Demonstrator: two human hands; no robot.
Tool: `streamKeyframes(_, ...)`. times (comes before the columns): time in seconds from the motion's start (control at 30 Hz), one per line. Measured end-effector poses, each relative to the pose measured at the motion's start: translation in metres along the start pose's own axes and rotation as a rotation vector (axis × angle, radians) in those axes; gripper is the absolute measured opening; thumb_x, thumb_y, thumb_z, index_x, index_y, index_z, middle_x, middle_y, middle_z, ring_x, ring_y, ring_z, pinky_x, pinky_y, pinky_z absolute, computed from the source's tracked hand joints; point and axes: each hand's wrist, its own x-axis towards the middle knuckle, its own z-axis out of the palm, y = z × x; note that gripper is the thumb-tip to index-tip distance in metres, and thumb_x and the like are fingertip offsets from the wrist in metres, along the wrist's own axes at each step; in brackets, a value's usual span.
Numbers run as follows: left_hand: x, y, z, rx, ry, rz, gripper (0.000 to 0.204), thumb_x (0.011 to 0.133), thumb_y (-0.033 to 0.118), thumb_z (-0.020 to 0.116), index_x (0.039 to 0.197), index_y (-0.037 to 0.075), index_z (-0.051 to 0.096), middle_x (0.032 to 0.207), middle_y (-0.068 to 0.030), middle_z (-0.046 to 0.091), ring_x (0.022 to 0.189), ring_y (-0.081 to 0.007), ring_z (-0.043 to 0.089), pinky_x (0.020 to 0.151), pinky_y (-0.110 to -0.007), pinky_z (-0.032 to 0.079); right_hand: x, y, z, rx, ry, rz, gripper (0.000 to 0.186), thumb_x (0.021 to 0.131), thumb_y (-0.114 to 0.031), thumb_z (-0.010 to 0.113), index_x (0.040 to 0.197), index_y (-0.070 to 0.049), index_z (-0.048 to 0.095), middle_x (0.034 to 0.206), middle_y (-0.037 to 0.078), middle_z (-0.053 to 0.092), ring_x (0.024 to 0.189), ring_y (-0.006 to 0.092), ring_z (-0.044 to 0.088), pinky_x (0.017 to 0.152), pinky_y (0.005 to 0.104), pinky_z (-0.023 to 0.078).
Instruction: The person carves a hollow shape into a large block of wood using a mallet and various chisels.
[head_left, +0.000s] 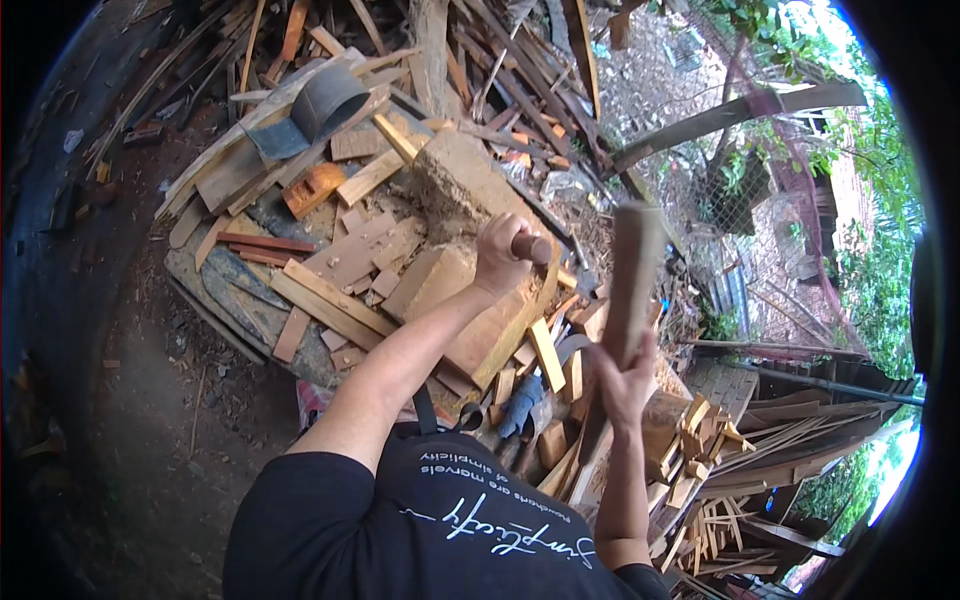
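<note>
My left hand (500, 255) is closed round a round wooden tool handle (531, 247), held upright over a large pale wooden block (470, 330) with a rough, chipped-out hollow (450, 205); the tool's working end is hidden. At the right, my right hand (625, 380) grips a long, heavy wooden baton (633, 260), raised beside the block and slightly blurred. Loose boards and offcuts (350, 250) lie around the block, along with an orange wooden piece (312, 190) and a grey curved sheet piece (330, 100).
The worktop's worn edge (220, 315) runs along the left, above dirt ground (160, 420). Scrap timber (520, 60) is heaped behind. A mesh fence (710, 150) and slanting plank (730, 115) stand at the right, and stacked sticks (730, 520) lie at lower right.
</note>
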Motion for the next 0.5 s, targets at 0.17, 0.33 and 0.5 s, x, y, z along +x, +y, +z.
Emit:
streamKeyframes(0.17,0.002,0.011,0.007,-0.032,0.005,-0.006,0.02,0.073,0.008,0.068,0.076,0.011,0.049,0.071,-0.007,0.051,0.07,-0.0308,0.054,0.066,-0.042,0.038,-0.014,0.006,0.007,0.499,0.161,-0.268,0.019,0.084,-0.007,0.064,0.099,-0.001,0.053,0.088,0.009,0.062,0.075,0.0169,0.061,0.073,0.0302,0.051)
streamKeyframes(0.33,-0.001,-0.006,0.007,-0.001,-0.026,0.019,0.02,0.073,0.008,0.068,0.075,0.011,0.049,0.071,-0.0068,0.051,0.07,-0.0309,0.054,0.065,-0.043,0.038,0.01,0.035,0.014,-0.112,-0.206,0.058,0.054,0.077,-0.018,0.076,0.121,0.0,0.05,0.105,0.014,0.064,0.093,0.0228,0.063,0.081,0.0352,0.05)
streamKeyframes(0.5,0.002,-0.001,0.005,0.013,-0.021,-0.006,0.019,0.073,0.01,0.068,0.076,0.012,0.049,0.071,-0.0057,0.052,0.071,-0.0303,0.055,0.068,-0.042,0.037,-0.005,-0.002,0.001,0.509,0.219,-0.141,0.041,0.079,-0.004,0.07,0.111,-0.004,0.043,0.083,0.009,0.06,0.067,0.0145,0.059,0.063,0.0251,0.051)
